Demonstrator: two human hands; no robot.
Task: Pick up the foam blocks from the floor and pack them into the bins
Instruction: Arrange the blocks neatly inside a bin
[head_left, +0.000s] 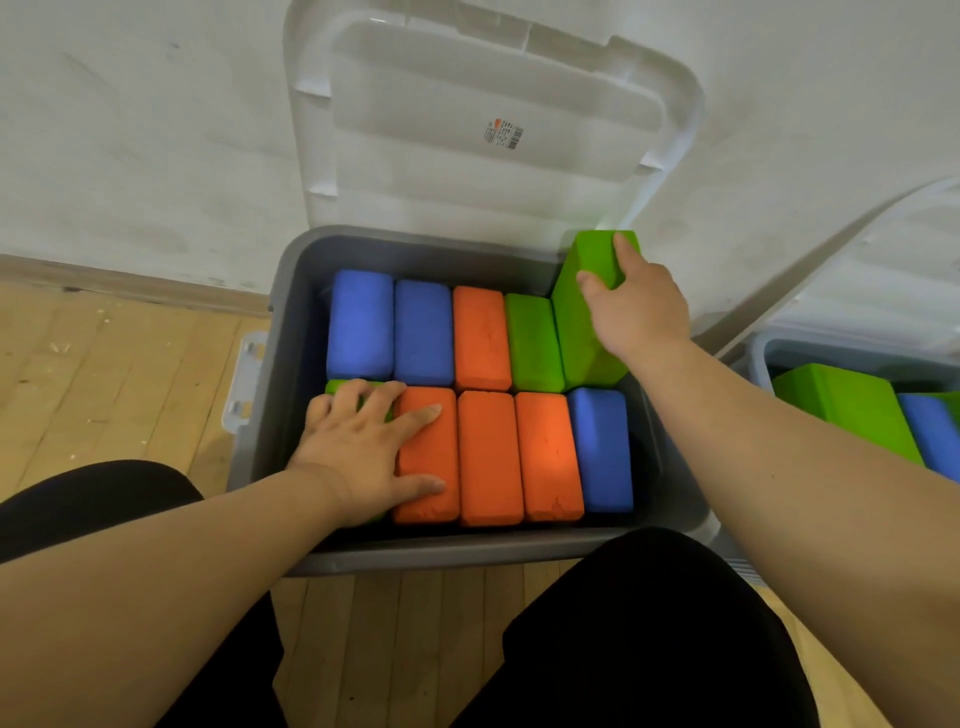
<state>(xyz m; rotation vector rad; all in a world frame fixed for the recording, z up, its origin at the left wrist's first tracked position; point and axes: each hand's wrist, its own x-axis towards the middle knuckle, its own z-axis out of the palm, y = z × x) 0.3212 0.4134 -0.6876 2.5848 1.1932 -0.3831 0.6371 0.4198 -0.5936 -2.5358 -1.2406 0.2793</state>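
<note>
Green foam block (582, 332): upright in grey bin's (467, 553) far right corner, beside rows of packed blocks (488, 457); right hand (639, 306) grips its top. Left hand (363, 447): spread flat on near orange block (431, 483). Lid (467, 130) open against wall. Second bin (758, 358) at right.

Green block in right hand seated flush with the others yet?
No: the right hand grips the green block tilted, its top above the neighbouring blocks.

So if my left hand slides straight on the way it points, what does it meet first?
Probably the middle orange block of the near row; the left hand lies flat across the first orange block.
</note>
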